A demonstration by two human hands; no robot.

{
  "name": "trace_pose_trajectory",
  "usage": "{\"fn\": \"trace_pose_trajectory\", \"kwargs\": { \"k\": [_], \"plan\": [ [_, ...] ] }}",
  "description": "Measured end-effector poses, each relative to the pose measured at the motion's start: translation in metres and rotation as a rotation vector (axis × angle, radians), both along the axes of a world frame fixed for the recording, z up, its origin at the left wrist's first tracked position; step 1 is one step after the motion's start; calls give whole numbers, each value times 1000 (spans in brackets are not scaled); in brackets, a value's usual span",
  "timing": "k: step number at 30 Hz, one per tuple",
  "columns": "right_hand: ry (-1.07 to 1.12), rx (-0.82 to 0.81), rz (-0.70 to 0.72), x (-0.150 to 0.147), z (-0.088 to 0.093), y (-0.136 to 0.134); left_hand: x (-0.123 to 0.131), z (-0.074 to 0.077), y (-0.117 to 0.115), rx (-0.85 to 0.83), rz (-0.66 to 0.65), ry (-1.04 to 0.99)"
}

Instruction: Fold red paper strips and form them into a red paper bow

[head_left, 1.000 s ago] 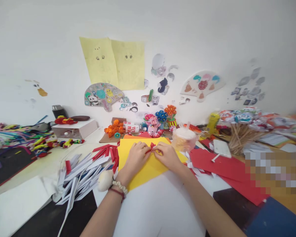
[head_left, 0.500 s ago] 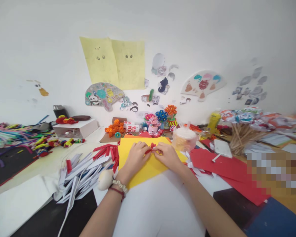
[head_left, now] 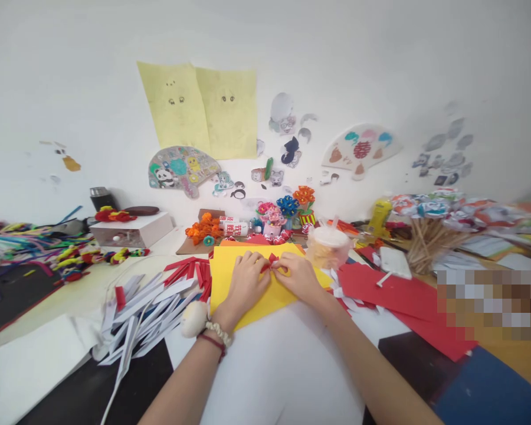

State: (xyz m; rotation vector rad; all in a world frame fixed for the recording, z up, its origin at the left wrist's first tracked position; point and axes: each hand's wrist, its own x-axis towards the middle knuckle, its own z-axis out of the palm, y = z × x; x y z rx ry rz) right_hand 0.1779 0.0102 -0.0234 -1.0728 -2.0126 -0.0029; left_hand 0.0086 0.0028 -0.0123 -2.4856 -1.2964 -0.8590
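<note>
A small folded piece of red paper (head_left: 272, 258) is pinched between the fingertips of both my hands, over the yellow paper (head_left: 228, 283). My left hand (head_left: 250, 277) grips it from the left, fingers closed; its wrist carries a scrunchie with a round white ball and a dark red band. From the right, my right hand (head_left: 298, 274) holds it with thumb and index finger pressed together. The fingers cover much of the piece, so its exact shape cannot be made out. White paper (head_left: 287, 360) lies beneath the forearms.
Left are white paper strips (head_left: 144, 313) and red strips (head_left: 197, 273). A lidded drink cup (head_left: 330, 245) stands beyond my right hand, near red sheets (head_left: 389, 295) and a white phone-like object (head_left: 395, 262). Pipe-cleaner flowers (head_left: 272, 219) line the wall; wooden sticks (head_left: 431, 245) stand right.
The view has shifted slightly, so the surroundings sit a little further left and up. Both hands keep their pinch on the red paper, with only small finger movement.
</note>
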Motion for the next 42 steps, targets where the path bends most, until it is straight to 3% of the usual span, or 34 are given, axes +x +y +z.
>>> {"fn": "trace_pose_trajectory", "kwargs": {
  "k": [7, 14, 25, 42],
  "plan": [
    [-15, 56, -39, -1, 1, 0, 4, -2, -1, 52, 65, 12],
    [-184, 96, -64, -1, -4, 3, -5, 5, 2, 95, -34, 187],
    [-320, 62, 44, 0, -5, 2, -8, 11, 2, 111, -187, 349],
    [-125, 6, 30, 5, -1, 1, -8, 11, 1, 48, -106, 182]
  ]
}}
